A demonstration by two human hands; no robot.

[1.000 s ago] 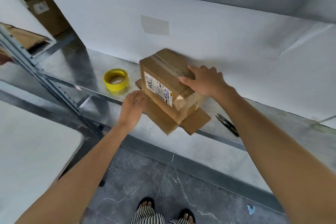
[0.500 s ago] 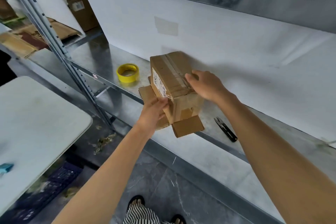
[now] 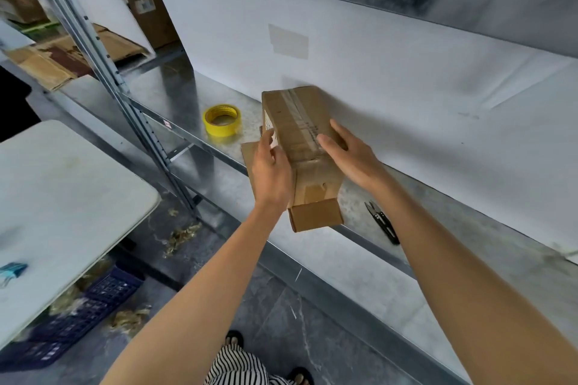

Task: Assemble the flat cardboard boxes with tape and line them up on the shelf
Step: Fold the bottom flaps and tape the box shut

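**Q:** Where is the cardboard box [image 3: 300, 131]?

**A:** It stands on the metal shelf [image 3: 175, 97], with its far end near or against the white back wall; I cannot tell whether they touch. Clear tape runs along its top seam. At the near end a loose flap [image 3: 316, 216] sticks out past the shelf's front edge, and another juts out to the left, below the wrist.

**Q:** And the hands?

**A:** Both hold the box. The left hand [image 3: 270, 172] is against its left face, fingers curled at the upper edge. The right hand [image 3: 347, 156] clasps the right side, with the thumb on the taped top and the fingers over the far edge.

**Q:** What lies around it?

**A:** A yellow tape roll [image 3: 222, 120] lies flat on the shelf just left of the box. Black snips [image 3: 383, 222] lie to its right, near the front edge. Flattened cardboard [image 3: 62, 56] is piled in the next bay to the left. A white table [image 3: 62, 197] stands lower left.
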